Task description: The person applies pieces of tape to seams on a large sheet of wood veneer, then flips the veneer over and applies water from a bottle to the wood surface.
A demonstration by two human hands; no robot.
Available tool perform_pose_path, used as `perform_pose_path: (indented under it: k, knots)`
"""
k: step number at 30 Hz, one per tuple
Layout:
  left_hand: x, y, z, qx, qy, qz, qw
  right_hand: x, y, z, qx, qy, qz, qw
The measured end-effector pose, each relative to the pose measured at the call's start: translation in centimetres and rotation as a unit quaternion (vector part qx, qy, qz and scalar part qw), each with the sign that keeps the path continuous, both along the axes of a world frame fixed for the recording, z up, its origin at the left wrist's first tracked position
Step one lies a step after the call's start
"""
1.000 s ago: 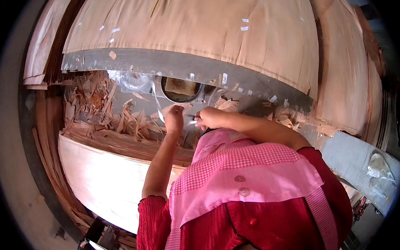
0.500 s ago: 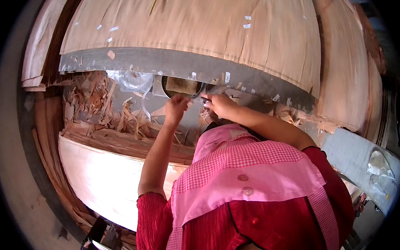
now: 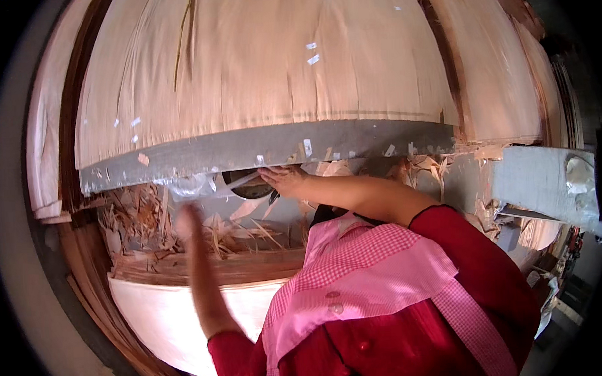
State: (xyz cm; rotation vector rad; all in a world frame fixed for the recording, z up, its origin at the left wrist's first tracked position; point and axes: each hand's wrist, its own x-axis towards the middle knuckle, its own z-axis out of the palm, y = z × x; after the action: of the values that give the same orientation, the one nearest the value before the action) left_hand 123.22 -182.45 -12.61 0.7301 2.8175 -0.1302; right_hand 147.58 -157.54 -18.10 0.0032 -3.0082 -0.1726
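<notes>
Now well apart

Broad tan wood-veneer sheet [image 3: 257, 70] on flat grey board [image 3: 213, 150]. Left hand [image 3: 189, 222], blurred, has swung leftward, ending two-handed work; right hand [image 3: 285, 180], fingers extended, meets thin whitish strip [image 3: 242, 182] at board's front edge. Neither grip discernible.

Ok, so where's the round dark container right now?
In the head view, the round dark container is just left of centre, at the near edge of the grey board, between clear plastic on its left and the right hand.

right hand [image 3: 284, 180] at bowl [image 3: 248, 196] | left hand [image 3: 188, 222] blurred, near scraps [image 3: 139, 213]
</notes>
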Motion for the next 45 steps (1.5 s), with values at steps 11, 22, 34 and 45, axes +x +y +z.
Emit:
perform_pose_path:
  k: [11,22,34,45]
  knots:
    - [4.0,-11.6,16.0,0.177,0.026,0.161,0.971,-0.6,1.0,11.2,-0.410,-0.171,0.082,0.892]
    - [25.0,22.5,19.3,0.554,-0.442,0.115,0.697,12.8,11.0,21.6,-0.823,-0.146,-0.095,0.540]
    - [32.1,41.0,6.9,0.400,0.106,-0.134,0.900,20.3,31.0,19.1,-0.745,-0.095,-0.269,0.602]
    - [31.8,39.9,8.1,0.455,0.067,-0.103,0.882,11.9,28.9,17.3,-0.750,-0.188,-0.366,0.518]
